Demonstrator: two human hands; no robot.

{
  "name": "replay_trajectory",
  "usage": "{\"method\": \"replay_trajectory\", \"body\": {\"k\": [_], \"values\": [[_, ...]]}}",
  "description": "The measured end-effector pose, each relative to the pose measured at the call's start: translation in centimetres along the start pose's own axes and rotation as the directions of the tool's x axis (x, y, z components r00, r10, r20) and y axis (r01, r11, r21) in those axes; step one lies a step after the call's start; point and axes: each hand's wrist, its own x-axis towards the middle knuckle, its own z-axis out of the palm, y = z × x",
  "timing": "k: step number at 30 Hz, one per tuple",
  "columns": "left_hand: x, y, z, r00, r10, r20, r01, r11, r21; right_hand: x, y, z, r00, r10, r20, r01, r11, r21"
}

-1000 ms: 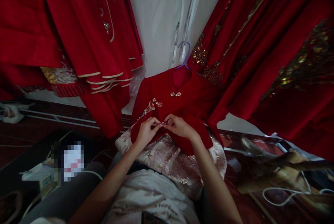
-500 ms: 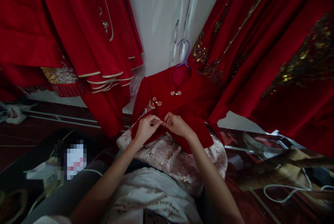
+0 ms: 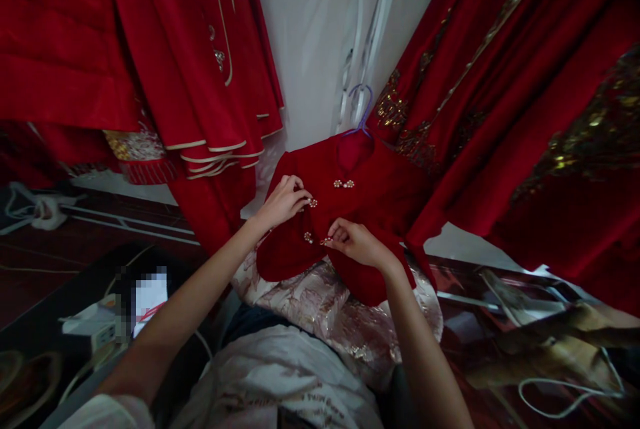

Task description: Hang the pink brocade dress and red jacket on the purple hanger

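A small red jacket (image 3: 380, 199) on a purple hanger (image 3: 363, 109) lies in front of me over a pale brocade cloth (image 3: 320, 302). Pearl clasps (image 3: 344, 183) run down its front. My left hand (image 3: 283, 201) is closed in a pinch on the upper-left pearl clasp and its tassel ornament. My right hand (image 3: 357, 242) is lower, with its fingers pinched on the jacket's front edge by another pearl clasp (image 3: 309, 237).
Long red robes with gold trim (image 3: 200, 69) hang at the left, and gold-embroidered red garments (image 3: 525, 95) hang at the right. A white wall (image 3: 310, 35) shows between them. A white cable (image 3: 565, 389) lies on the dark floor at the right; boxes (image 3: 95, 322) sit at the left.
My left hand has moved up from the lower clasp to the upper-left clasp. The right hand stays at the lower front edge. The view has shifted slightly.
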Motion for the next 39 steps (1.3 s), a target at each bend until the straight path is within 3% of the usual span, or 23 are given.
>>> {"method": "replay_trajectory", "body": {"k": [5, 10, 20, 22, 26, 32, 39], "values": [[1.8, -0.7, -1.0, 0.990, 0.116, 0.083, -0.109, 0.990, -0.085, -0.5, -0.7, -0.9, 1.000, -0.013, -0.024, 0.013, 1.000, 0.014], [2.8, -1.0, -1.2, 0.974, 0.125, 0.187, -0.082, 0.972, -0.221, -0.8, -1.2, -1.2, 1.000, -0.019, -0.018, 0.019, 0.999, 0.033], [4.3, -0.8, -2.5, 0.948, 0.201, 0.247, -0.162, 0.972, -0.169, -0.7, -0.9, -1.1, 1.000, -0.018, 0.003, 0.018, 1.000, 0.018], [4.7, -0.2, -2.5, 0.949, 0.214, 0.234, -0.193, 0.975, -0.108, -0.9, -0.9, -1.3, 0.999, -0.003, 0.048, 0.002, 0.999, 0.034], [6.1, 2.1, -1.4, 0.973, 0.206, 0.100, -0.209, 0.978, 0.024, -1.5, -1.2, -1.9, 0.982, 0.042, 0.187, -0.056, 0.996, 0.070], [8.9, 4.3, 1.7, 0.983, 0.167, 0.072, -0.179, 0.962, 0.206, -2.4, -2.0, -2.8, 0.976, 0.076, 0.202, -0.089, 0.994, 0.060], [9.8, 4.3, 2.1, 0.990, 0.139, 0.024, -0.141, 0.979, 0.147, -3.2, -2.5, -4.0, 0.974, 0.071, 0.215, -0.084, 0.995, 0.052]]}}
